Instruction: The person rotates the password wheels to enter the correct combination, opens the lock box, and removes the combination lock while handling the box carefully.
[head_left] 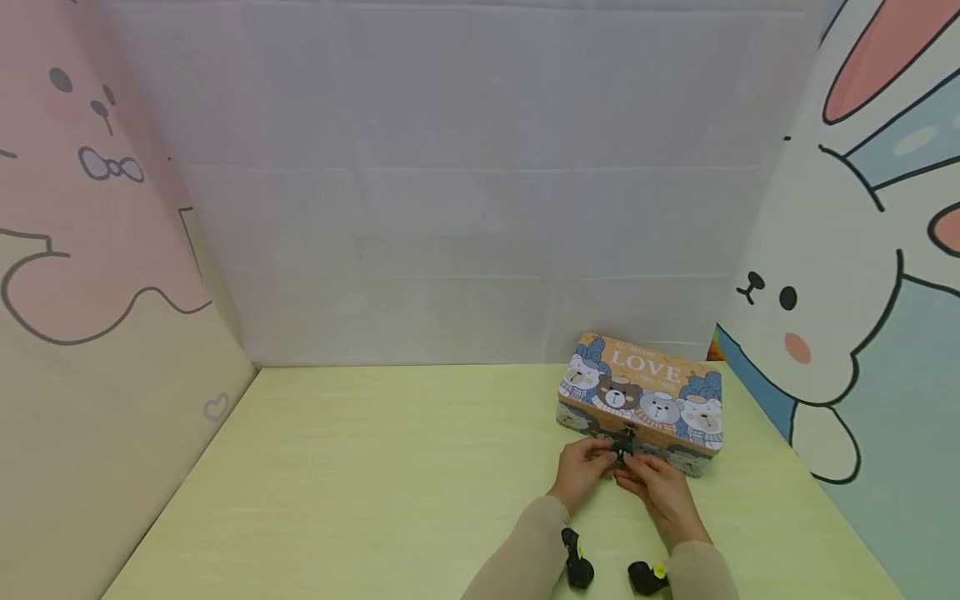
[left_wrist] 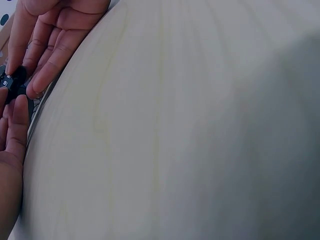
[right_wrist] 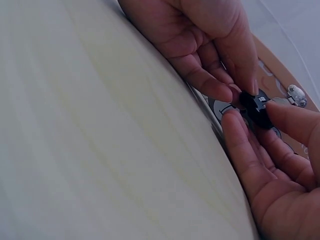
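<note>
A tin box (head_left: 645, 387) with bears and "LOVE" on its orange lid stands shut at the right of the table, with a metal clasp (right_wrist: 296, 95) on its front. Before that front, both hands meet at a small black padlock (right_wrist: 257, 107) with white marks. My left hand (head_left: 581, 471) pinches one side between thumb and fingertips. The other side is pinched by my right hand (head_left: 663, 492), its thumb on the padlock's face and its fingers curled behind. The fingers partly cover the padlock; whether it is joined to the clasp I cannot tell.
Pale wood-patterned table (head_left: 360, 483) lies to the left of the hands. A white cloth backdrop (head_left: 465, 183) rises behind the box. Cartoon-printed panels flank both sides, the rabbit panel (head_left: 840, 333) close to the box. A black strapped device (head_left: 577, 560) sits by the left sleeve.
</note>
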